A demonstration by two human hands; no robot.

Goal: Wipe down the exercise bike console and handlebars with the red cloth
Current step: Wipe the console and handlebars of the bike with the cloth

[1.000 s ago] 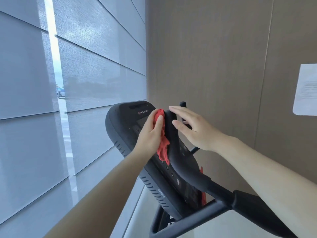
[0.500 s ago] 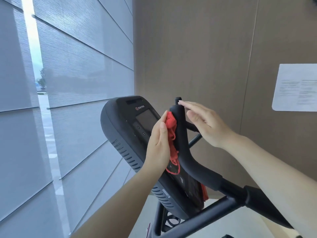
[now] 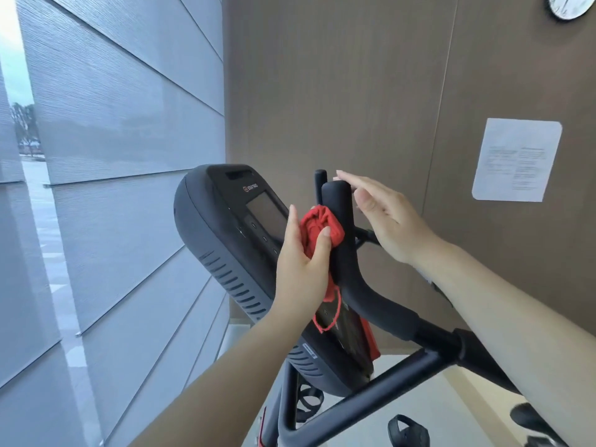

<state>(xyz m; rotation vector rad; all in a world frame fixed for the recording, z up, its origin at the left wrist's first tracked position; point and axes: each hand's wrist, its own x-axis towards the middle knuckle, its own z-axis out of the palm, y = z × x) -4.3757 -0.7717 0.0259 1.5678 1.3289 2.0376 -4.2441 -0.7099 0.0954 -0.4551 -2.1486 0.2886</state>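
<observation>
The black bike console (image 3: pixel 219 227) tilts toward me at centre, its dark screen facing up. A padded black handlebar horn (image 3: pixel 338 221) rises just right of it and curves down to the frame. My left hand (image 3: pixel 300 272) grips the bunched red cloth (image 3: pixel 319 229) and presses it against the left side of that horn, with a loose thread hanging below. My right hand (image 3: pixel 383 217) rests flat, fingers straight, against the horn's right side near its tip, holding nothing.
Grey blinds (image 3: pixel 113 156) cover the window on the left. A brown panelled wall (image 3: pixel 354 91) stands close behind the bike, with a paper notice (image 3: pixel 516 159) and a clock (image 3: pixel 569 6) on it. Bike frame tubes (image 3: pixel 371 404) and pedal straps lie below.
My left hand has slid the red cloth down the handlebar horn, from its tip to lower on its left side. The right hand stays flat against the horn. The view has tilted up and right.
</observation>
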